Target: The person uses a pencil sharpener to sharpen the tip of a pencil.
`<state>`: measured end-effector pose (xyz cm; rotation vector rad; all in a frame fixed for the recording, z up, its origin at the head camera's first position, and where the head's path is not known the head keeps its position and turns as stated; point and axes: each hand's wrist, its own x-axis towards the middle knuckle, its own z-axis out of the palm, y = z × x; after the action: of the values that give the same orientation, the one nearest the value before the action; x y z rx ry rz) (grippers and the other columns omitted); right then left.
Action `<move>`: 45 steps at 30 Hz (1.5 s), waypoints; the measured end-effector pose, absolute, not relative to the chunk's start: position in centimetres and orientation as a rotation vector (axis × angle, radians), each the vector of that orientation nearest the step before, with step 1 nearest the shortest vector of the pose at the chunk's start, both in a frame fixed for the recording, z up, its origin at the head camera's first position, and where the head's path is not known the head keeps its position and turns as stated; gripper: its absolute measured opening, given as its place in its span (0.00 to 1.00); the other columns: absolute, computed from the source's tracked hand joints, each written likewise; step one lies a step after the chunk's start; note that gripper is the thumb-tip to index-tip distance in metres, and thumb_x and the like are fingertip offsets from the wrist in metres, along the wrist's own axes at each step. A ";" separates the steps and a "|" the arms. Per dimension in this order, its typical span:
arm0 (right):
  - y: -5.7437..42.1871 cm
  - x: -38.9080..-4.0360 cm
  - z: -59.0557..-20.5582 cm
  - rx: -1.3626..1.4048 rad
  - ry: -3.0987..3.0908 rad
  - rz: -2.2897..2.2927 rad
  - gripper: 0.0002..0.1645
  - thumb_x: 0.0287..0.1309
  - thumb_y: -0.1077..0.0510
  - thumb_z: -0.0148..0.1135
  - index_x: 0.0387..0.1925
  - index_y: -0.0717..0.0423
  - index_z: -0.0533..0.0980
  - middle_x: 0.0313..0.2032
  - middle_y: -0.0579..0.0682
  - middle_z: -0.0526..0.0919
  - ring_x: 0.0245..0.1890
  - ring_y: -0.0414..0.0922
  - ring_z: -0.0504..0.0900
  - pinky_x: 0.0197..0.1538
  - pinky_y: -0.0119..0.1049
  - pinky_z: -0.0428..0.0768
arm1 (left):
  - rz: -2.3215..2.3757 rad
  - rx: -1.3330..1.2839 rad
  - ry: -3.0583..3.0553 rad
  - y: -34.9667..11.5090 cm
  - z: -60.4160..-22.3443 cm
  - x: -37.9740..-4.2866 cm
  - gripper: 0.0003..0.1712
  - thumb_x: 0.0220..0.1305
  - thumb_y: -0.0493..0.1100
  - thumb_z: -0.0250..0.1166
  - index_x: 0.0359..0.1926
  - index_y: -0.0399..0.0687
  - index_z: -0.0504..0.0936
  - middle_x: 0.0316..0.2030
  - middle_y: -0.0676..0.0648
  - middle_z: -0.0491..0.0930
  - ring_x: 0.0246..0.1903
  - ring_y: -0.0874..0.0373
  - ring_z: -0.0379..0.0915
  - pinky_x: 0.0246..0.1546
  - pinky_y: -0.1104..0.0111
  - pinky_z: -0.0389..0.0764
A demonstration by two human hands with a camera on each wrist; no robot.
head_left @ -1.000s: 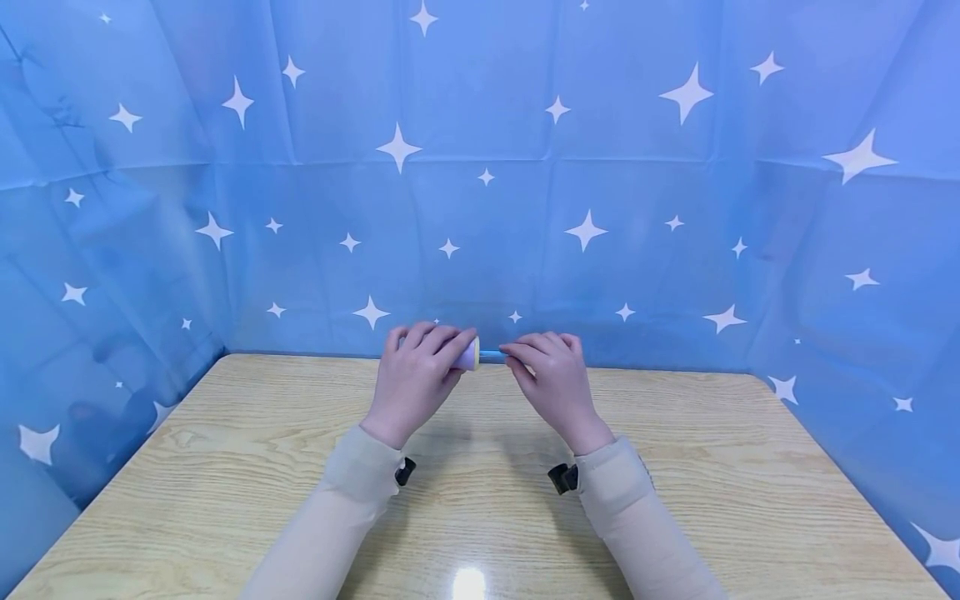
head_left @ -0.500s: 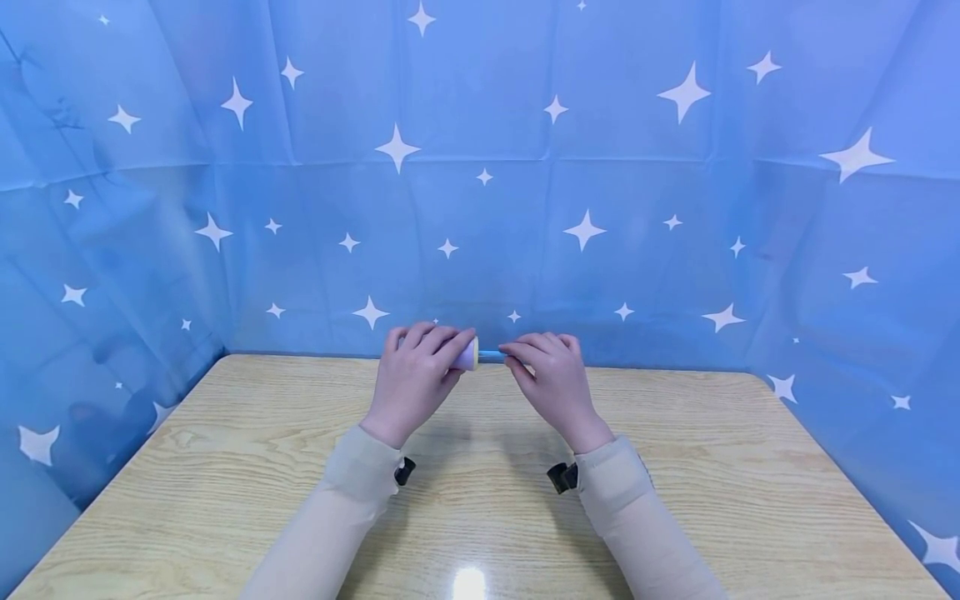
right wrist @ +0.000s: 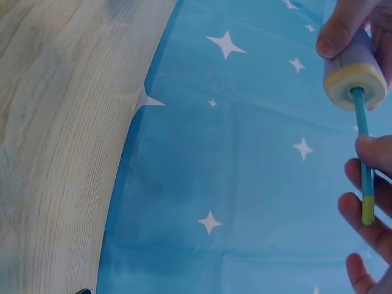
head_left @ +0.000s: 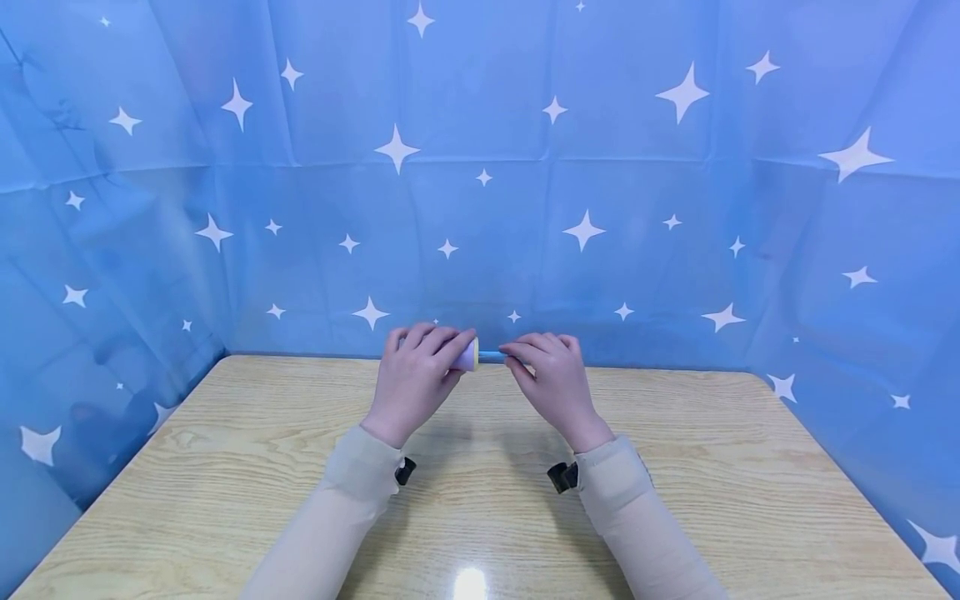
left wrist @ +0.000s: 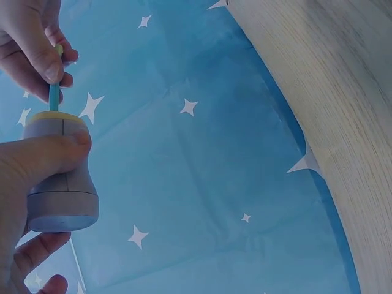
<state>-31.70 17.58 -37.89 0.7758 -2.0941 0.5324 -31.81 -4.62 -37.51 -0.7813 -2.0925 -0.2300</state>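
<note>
A lavender, waisted pencil sharpener [head_left: 467,357] with a pale yellow rim is gripped by my left hand [head_left: 415,379], above the table's far edge. In the left wrist view the thumb lies across the sharpener's body [left wrist: 64,208]. One end of a thin blue pencil [right wrist: 366,174] sits in the hole of the sharpener's yellow face. My right hand [head_left: 553,379] pinches the pencil between thumb and fingers, a short way from the hole. The pencil's yellow end sticks out past the fingers in the right wrist view. Its inserted tip is hidden inside the sharpener.
Below both hands lies a light wood-grain table [head_left: 480,500]. Behind it and at both sides hangs a blue curtain [head_left: 480,208] with white stars. Each sleeve cuff carries a small black device [head_left: 562,477].
</note>
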 end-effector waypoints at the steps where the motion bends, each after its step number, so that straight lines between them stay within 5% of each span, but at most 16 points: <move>1: 17.6 -31.7 -37.9 0.776 -2.096 0.532 0.10 0.51 0.63 0.72 0.38 0.53 0.87 0.35 0.46 0.85 0.33 0.44 0.79 0.45 0.49 0.67 | -0.229 -0.780 -2.094 -4.6 -37.5 -31.8 0.30 0.49 0.44 0.77 0.57 0.57 0.82 0.47 0.53 0.82 0.51 0.51 0.72 0.48 0.54 0.68; 45: 18.5 -31.8 -37.5 0.721 -2.161 0.669 0.10 0.54 0.63 0.70 0.40 0.56 0.86 0.37 0.49 0.85 0.37 0.47 0.81 0.46 0.50 0.71 | -0.251 -0.736 -2.093 -5.6 -36.9 -31.8 0.30 0.50 0.42 0.76 0.57 0.57 0.82 0.48 0.51 0.82 0.49 0.51 0.73 0.47 0.53 0.68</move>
<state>-31.78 18.48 -37.46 0.7208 -2.1613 0.6687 -31.79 -5.60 -36.87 -0.7363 -2.0928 -0.2514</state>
